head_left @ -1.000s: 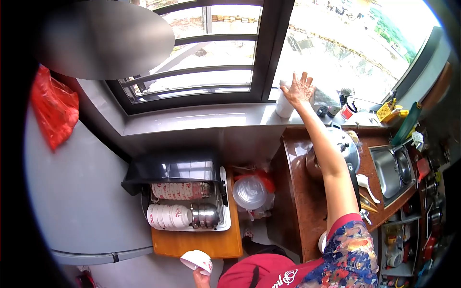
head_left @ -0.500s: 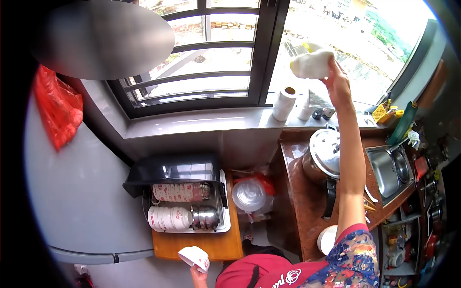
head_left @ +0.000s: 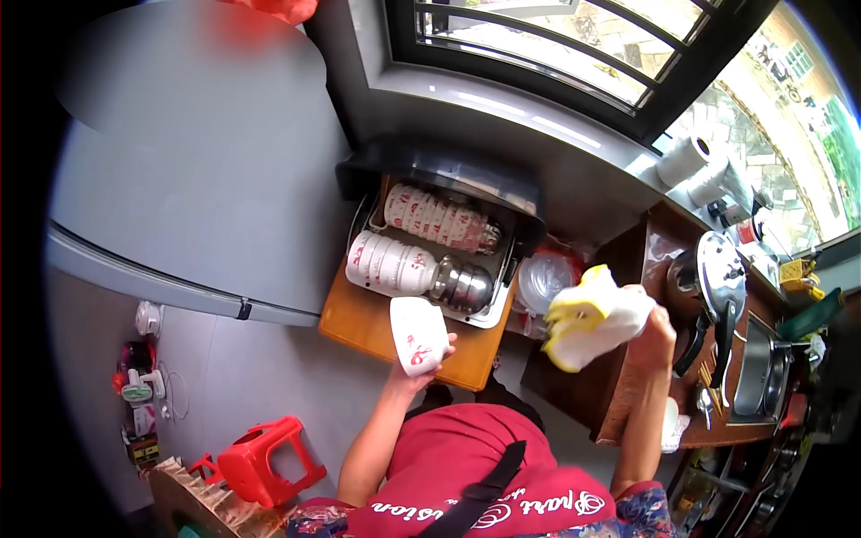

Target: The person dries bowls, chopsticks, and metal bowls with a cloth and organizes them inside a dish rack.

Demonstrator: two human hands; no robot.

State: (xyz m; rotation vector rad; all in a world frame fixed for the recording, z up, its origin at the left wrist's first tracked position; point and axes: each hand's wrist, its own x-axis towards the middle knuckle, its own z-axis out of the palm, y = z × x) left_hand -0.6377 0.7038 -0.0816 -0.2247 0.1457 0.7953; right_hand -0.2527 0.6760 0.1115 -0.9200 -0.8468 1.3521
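My left hand (head_left: 429,369) grips a white bowl (head_left: 416,330) with a red pattern, tilted on its side in front of the dish box. A white cloth with yellow edges (head_left: 599,319) is bunched in my right hand (head_left: 655,339), out to the right of the bowl and apart from it. Beyond the bowl is an open dish box with a dark lid (head_left: 457,177). Two rows lie in it: patterned bowls (head_left: 430,218) at the back, and white bowls (head_left: 387,261) with steel bowls (head_left: 460,285) in front.
The dish box stands on a wooden stand (head_left: 359,314). At left is a grey fridge (head_left: 197,197), with a red stool (head_left: 269,462) below. The brown counter (head_left: 632,359) at right bears a pressure cooker (head_left: 713,269) and a sink (head_left: 758,372). Paper rolls (head_left: 683,161) stand on the sill.
My right hand has come down from the window with the cloth, toward my body. The bowl in my left hand has risen toward the dish box. The view has turned left and down.
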